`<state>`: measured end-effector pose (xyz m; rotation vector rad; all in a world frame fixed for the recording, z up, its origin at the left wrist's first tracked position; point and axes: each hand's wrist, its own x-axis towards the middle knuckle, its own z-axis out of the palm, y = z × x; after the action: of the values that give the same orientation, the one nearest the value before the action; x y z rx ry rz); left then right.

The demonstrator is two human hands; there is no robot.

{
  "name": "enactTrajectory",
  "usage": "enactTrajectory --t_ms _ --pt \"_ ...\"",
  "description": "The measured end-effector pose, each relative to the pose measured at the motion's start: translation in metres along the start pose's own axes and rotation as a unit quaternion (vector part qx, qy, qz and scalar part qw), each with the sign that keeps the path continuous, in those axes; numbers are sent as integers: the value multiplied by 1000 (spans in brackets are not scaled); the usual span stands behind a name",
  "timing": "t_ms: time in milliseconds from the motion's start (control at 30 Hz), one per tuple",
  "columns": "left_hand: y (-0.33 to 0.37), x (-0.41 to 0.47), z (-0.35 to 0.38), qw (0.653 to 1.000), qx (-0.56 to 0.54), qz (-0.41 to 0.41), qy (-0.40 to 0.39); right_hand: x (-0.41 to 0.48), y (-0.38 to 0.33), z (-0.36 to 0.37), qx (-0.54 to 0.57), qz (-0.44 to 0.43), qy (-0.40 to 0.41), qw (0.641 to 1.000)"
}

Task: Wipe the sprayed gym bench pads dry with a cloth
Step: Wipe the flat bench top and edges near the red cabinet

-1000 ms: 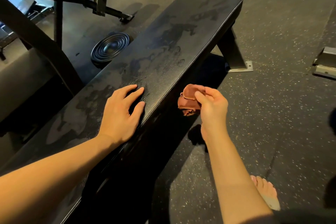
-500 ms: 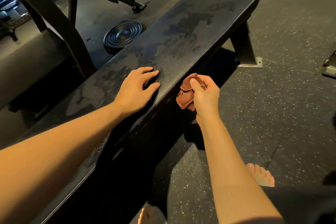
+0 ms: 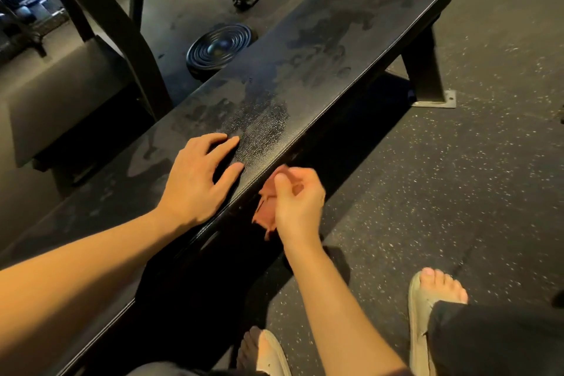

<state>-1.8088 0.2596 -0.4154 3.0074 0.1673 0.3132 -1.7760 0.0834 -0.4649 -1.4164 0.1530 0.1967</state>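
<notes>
The cloth (image 3: 265,210) at the side edge of the bench pad (image 3: 335,55)
Nearest, two feet in pale sandals (image 3: 417,314) stand on the speckled floor (image 3: 457,192). The right hand (image 3: 297,201) curls round the bunched reddish cloth at the pad's side edge, at 4 o'clock from the left hand (image 3: 198,180), which lies flat on the pad, fingers spread, holding nothing. Wet patches run toward 1 o'clock. A ribbed black disc (image 3: 219,46) lies at 12 o'clock.

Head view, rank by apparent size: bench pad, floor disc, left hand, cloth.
1. bench pad
2. left hand and floor disc look alike; the hand is nearer the camera, so unranked
3. cloth, partly hidden in the right hand
</notes>
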Motion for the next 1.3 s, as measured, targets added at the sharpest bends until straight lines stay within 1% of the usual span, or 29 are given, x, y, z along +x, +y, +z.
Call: enactTrajectory --t_ms 67,133,167,233,333,367,400,467,533,600,633,667,700,767,800,833,900,933,967,1033,1067,1167,1200,1233,1300 --pt "0 0 0 1000 2 6 0 39 -12 -8 9 -15 70 997" --pt "-1 -1 2 1000 4 7 2 74 -22 -19 -37 -5 90 995" --pt "-2 -1 3 1000 3 6 3 79 -21 -20 -48 -2 88 995" --pt "-2 -1 3 1000 -1 5 7 60 -14 -11 -31 -18 76 996" --pt "-2 -1 3 1000 -1 4 13 -10 7 9 -12 -25 -2 1000" --pt "-3 -2 3 1000 0 4 11 -24 13 12 -10 -29 -20 999" --pt "-3 -2 4 1000 0 5 8 -28 12 12 -24 -42 -22 999" --pt "-3 -1 4 1000 2 6 7 -2 11 7 -74 -73 10 995" --pt "-2 -2 3 1000 2 6 7 43 5 -5 -75 -51 64 994" --pt "-2 -2 3 1000 5 3 10 75 -1 -14 -100 -27 85 991" --pt "-3 -3 3 1000 7 2 9 73 -2 -13 -112 -31 94 989" --pt "-3 -3 3 1000 4 2 9 59 -3 -10 -108 -51 91 989" --pt "-3 -3 3 1000 0 1 12 38 -1 -4 -87 -79 71 991" --pt "-4 -2 5 1000 -4 4 15 -5 9 9 -76 -124 3 989" --pt "-5 -2 5 1000 -4 5 15 -16 12 12 -84 -133 -21 987" --pt "-5 -3 6 1000 -5 4 15 -12 15 12 -92 -140 -25 986" --pt "-4 -1 5 1000 -1 5 14 26 16 6 -107 -131 30 985" --pt "-5 -1 6 1000 2 5 13 47 13 -1 -123 -111 58 984" --pt "-5 -2 6 1000 5 4 11 63 10 -8 -137 -91 69 984" --pt "-5 -3 6 1000 3 1 9 66 8 -12 -147 -71 67 984" --pt "-5 -3 5 1000 0 3 9 53 6 -9 -144 -84 59 984" --pt "-5 -3 5 1000 -2 4 14 9 9 5 -130 -127 -5 983" --pt "-5 -3 6 1000 -2 2 15 6 9 7 -137 -135 -11 981" --pt "-5 -3 5 1000 -3 0 16 12 9 6 -144 -137 -3 980" --pt "-3 -2 5 1000 -3 2 15 42 5 -1 -157 -115 42 980"
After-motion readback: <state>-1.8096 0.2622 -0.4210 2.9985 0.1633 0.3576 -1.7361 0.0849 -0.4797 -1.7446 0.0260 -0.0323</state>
